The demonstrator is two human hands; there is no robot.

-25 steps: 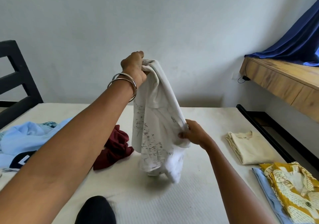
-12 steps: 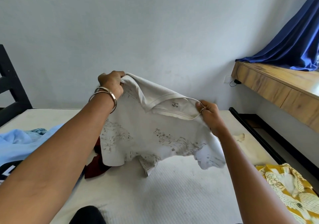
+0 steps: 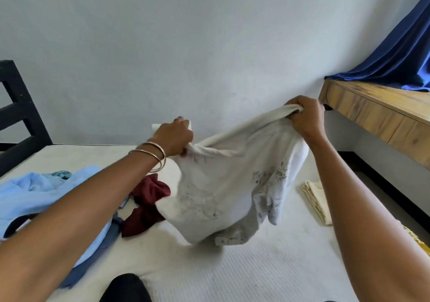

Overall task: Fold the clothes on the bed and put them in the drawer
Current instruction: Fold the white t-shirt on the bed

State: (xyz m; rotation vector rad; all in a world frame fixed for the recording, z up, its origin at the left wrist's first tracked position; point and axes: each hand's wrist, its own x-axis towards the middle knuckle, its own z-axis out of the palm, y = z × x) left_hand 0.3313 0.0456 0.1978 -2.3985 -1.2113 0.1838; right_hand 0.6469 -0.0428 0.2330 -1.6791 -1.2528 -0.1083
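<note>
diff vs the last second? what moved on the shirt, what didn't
The white shirt, bunched and hanging from the raised left hand a second ago, is now stretched wide between both hands. The left hand dropped; the right hand rose and swung right. Both keep gripping it. The maroon garment and light blue clothes stayed put.

Bright daylight, soft shadows, wide-angle edge distortion
</note>
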